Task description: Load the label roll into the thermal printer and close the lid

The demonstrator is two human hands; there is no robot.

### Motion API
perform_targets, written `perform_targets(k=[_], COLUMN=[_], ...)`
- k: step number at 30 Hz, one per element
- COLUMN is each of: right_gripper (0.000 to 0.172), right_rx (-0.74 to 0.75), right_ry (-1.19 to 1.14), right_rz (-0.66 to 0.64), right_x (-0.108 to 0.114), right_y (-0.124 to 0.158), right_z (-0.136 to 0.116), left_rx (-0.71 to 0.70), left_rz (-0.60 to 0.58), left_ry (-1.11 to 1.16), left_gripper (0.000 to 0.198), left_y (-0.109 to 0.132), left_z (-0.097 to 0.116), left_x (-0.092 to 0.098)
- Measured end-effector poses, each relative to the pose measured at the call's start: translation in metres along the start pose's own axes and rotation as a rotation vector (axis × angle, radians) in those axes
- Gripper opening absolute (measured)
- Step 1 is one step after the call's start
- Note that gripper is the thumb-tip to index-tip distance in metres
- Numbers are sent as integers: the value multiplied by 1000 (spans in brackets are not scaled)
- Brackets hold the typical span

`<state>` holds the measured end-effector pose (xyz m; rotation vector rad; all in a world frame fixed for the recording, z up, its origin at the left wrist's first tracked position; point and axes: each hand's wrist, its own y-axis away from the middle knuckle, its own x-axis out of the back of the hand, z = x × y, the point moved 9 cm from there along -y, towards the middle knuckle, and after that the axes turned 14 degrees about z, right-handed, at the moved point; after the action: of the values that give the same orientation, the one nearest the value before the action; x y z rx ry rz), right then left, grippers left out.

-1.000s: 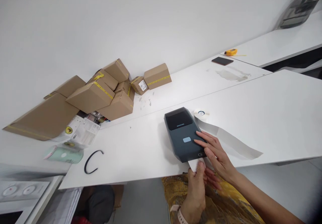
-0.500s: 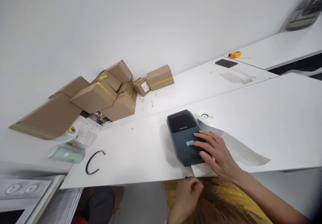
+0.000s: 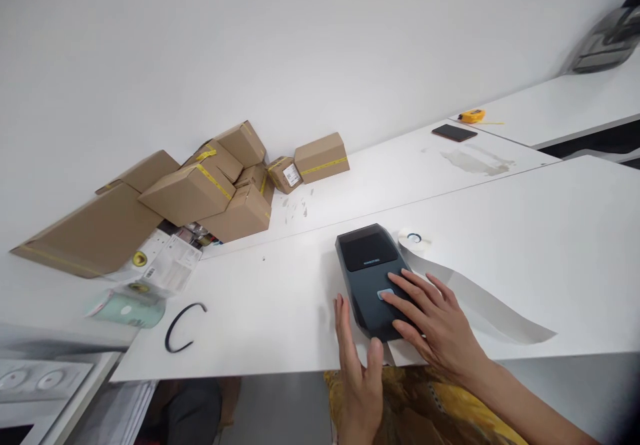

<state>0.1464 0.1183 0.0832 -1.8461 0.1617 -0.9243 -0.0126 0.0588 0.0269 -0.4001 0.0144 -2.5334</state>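
Note:
A dark blue-grey label printer (image 3: 373,285) with a black window and a light blue button (image 3: 386,294) lies on the white table near its front edge. My right hand (image 3: 435,318) rests over its right side, fingers spread, with the index fingertip at the button. At the printer's lower left my left hand (image 3: 357,372) is raised open, fingers upright and thumb apart; whether it touches the casing I cannot tell. Behind and right of the printer sits a roll of white labels (image 3: 415,239), its loose strip (image 3: 500,308) trailing right along the table.
Cardboard boxes (image 3: 187,192) are piled at the back left. A black headband (image 3: 173,332) and a mint-green package (image 3: 127,310) lie at the left. Farther right are a dark phone or tablet (image 3: 454,132) and a yellow tape measure (image 3: 473,116).
My left hand has risen from below the table edge to the printer's lower left and opened. My right hand stays on the printer, index finger at the button. The view has shifted slightly.

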Motion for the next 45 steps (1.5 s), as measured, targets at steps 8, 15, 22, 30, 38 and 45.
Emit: perform_targets(k=[8, 15, 22, 30, 38, 45], right_gripper=[29, 49, 50, 51, 70, 75], right_rx=[-120, -696, -492, -467, -609, -678], right_ry=[-127, -457, -503, -376, -248, -252], right_rz=[12, 27, 80, 196, 19, -54], right_x=[-4, -9, 1, -5, -52, -77], right_y=[2, 44, -23, -133, -193, -199], right_z=[7, 47, 48, 73, 120, 146], left_rx=[90, 24, -69, -126, -70, -97], left_rz=[-31, -3, 70, 306, 80, 83], left_ry=[-21, -10, 190, 287, -155, -269], left_gripper=[75, 72, 65, 43, 53, 59], left_y=[5, 3, -28, -124, -140, -133], left_z=[-3, 4, 40, 56, 24, 20], left_x=[-13, -9, -2, 7, -48, -49])
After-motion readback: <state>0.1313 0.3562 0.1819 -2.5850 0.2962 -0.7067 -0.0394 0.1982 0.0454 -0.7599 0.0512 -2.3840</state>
